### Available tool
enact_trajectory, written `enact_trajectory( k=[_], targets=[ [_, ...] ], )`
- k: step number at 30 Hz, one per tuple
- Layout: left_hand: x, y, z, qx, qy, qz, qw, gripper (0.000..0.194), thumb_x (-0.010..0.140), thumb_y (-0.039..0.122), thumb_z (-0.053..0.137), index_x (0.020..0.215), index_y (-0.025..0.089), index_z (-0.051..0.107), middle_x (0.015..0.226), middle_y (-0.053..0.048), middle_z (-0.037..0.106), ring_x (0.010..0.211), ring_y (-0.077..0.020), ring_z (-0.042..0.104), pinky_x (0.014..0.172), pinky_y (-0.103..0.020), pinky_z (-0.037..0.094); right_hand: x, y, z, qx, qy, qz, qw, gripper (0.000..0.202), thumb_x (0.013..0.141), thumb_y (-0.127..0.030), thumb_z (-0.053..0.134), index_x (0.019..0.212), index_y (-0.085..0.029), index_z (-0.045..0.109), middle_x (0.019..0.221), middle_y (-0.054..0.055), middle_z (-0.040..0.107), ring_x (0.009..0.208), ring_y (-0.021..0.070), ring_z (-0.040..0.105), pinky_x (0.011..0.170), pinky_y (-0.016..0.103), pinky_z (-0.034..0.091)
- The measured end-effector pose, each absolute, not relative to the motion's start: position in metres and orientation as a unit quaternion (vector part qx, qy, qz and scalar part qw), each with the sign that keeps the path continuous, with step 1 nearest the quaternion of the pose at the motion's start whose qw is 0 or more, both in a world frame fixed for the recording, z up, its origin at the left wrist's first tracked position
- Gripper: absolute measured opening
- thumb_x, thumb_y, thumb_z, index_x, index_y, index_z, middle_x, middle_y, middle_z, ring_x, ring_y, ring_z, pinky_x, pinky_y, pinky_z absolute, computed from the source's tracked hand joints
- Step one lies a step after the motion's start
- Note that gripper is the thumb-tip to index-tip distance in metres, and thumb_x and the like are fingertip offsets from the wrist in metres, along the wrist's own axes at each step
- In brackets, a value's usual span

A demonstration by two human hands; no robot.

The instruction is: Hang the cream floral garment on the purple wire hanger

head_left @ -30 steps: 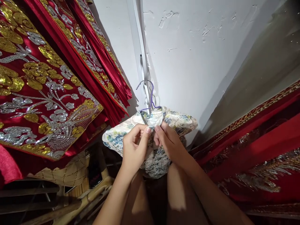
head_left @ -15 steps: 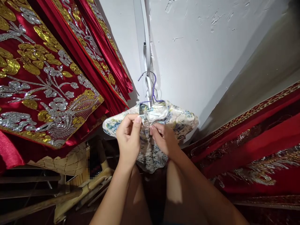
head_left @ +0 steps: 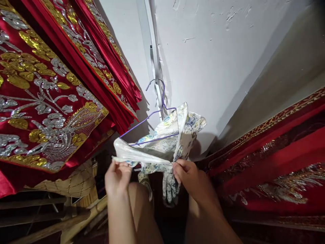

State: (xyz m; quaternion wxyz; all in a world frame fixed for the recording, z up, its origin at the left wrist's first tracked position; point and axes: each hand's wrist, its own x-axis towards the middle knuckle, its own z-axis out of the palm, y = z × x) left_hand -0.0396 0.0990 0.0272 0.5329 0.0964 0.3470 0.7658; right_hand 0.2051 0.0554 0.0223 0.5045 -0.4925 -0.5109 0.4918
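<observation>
A floral shirt, pale with blue and yellow print, hangs partly on a purple wire hanger. Its left side is pulled off the hanger, so the left arm of the wire lies bare, while the right shoulder still drapes over the other arm. My left hand pinches the shirt's edge at the lower left. With closed fingers, my right hand grips the front edge near the middle. Cloth stretches between both hands, and the lower part of the shirt bunches below them.
A white metal bar against the wall bears the hanger's hook. Red embroidered cloth hangs at the left, with more red cloth at the right. A wooden chair stands lower left.
The shirt's left shoulder has come off the hanger and its front has opened. My left hand has moved left and down with the edge; my right hand has moved lower.
</observation>
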Motion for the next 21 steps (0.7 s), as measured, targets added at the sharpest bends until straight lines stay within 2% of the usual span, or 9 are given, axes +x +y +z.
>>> enact_trajectory(
  k=[3,5,9,11,13,16,19,21],
  targets=[
    [0.003,0.081,0.0,-0.005,0.397,0.723,0.565,0.031,0.101,0.017,0.041,0.073,0.018,0.055,0.071,-0.004,0.065,0.073,-0.0149,0.067,0.079,-0.031,0.057,0.222,0.047,-0.006,-0.533,-0.386,0.474,0.585,0.041,0.083,-0.046,0.056,0.051,-0.024,0.044,0.043,-0.005,0.038,0.045,0.0116,0.033,0.049,0.027,0.029],
    [0.029,0.069,-0.011,-0.031,0.411,0.692,0.593,0.028,0.1,0.016,0.043,0.08,0.017,0.061,0.08,-0.007,0.07,0.081,-0.0162,0.07,0.084,-0.033,0.057,0.238,0.036,-0.033,-0.562,-0.308,0.456,0.617,0.042,0.081,-0.049,0.057,0.051,-0.024,0.043,0.045,-0.005,0.037,0.047,0.0128,0.034,0.05,0.028,0.031],
    [0.059,0.052,-0.015,0.041,0.404,0.694,0.595,0.003,0.087,0.018,0.069,0.086,0.016,0.068,0.089,-0.004,0.07,0.084,-0.0147,0.069,0.083,-0.027,0.054,0.265,0.005,-0.082,-0.607,-0.256,0.486,0.575,0.042,0.075,-0.054,0.064,0.051,-0.024,0.046,0.048,-0.004,0.039,0.049,0.0136,0.035,0.051,0.028,0.031],
    [0.068,0.046,-0.009,0.104,0.365,0.692,0.615,0.016,0.08,0.027,0.08,0.087,0.016,0.07,0.091,-0.004,0.07,0.089,-0.0163,0.069,0.085,-0.027,0.053,0.268,-0.005,-0.093,-0.625,-0.275,0.497,0.535,0.044,0.072,-0.058,0.066,0.052,-0.023,0.05,0.048,-0.004,0.039,0.049,0.0133,0.034,0.051,0.028,0.029],
    [0.077,0.039,0.004,0.158,0.324,0.675,0.644,0.025,0.078,0.035,0.083,0.087,0.016,0.07,0.092,-0.005,0.069,0.09,-0.0174,0.067,0.086,-0.027,0.052,0.265,-0.007,-0.091,-0.626,-0.314,0.495,0.513,0.047,0.072,-0.061,0.068,0.052,-0.022,0.052,0.049,-0.003,0.041,0.05,0.0138,0.036,0.052,0.028,0.03],
    [0.09,0.024,0.023,0.206,0.299,0.639,0.678,0.025,0.083,0.039,0.08,0.086,0.017,0.068,0.087,-0.004,0.064,0.083,-0.0159,0.063,0.08,-0.026,0.05,0.252,0.0,-0.07,-0.608,-0.363,0.46,0.536,0.049,0.078,-0.064,0.067,0.057,-0.021,0.057,0.057,0.0,0.05,0.059,0.0174,0.047,0.058,0.029,0.038],
    [0.097,0.009,0.035,0.276,0.284,0.595,0.699,0.025,0.09,0.042,0.071,0.084,0.018,0.065,0.082,-0.002,0.056,0.078,-0.0144,0.055,0.075,-0.025,0.044,0.241,0.009,-0.047,-0.56,-0.409,0.474,0.542,0.046,0.087,-0.062,0.06,0.071,-0.02,0.069,0.073,0.005,0.066,0.077,0.0235,0.06,0.073,0.032,0.048],
    [0.098,0.002,0.037,0.361,0.278,0.563,0.69,0.03,0.093,0.045,0.066,0.081,0.018,0.063,0.081,-0.002,0.052,0.077,-0.0145,0.05,0.073,-0.025,0.041,0.239,0.012,-0.043,-0.536,-0.435,0.5,0.523,0.043,0.086,-0.062,0.062,0.082,-0.021,0.075,0.085,0.007,0.072,0.087,0.0269,0.065,0.08,0.035,0.051]
  ],
)
